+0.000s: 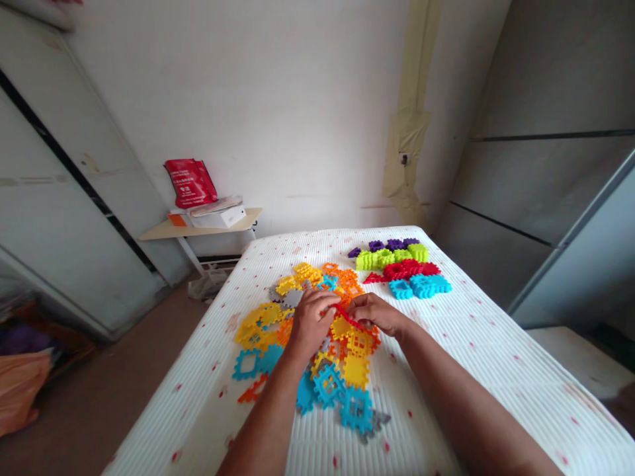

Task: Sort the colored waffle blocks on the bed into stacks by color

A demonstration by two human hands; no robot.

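Observation:
Between my two hands is a red interlocking tile, seen nearly edge-on. My left hand is closed on its left end, while my right hand pinches the other end. Under them spreads a loose heap of notched plastic tiles: yellow tiles, blue tiles, orange tiles and a few grey tiles. Part of the heap is hidden by my hands and left forearm.
Sorted rows of purple tiles, green tiles, red tiles and blue tiles lie at the back right of the bed. A small table beyond bears a red bag and boxes.

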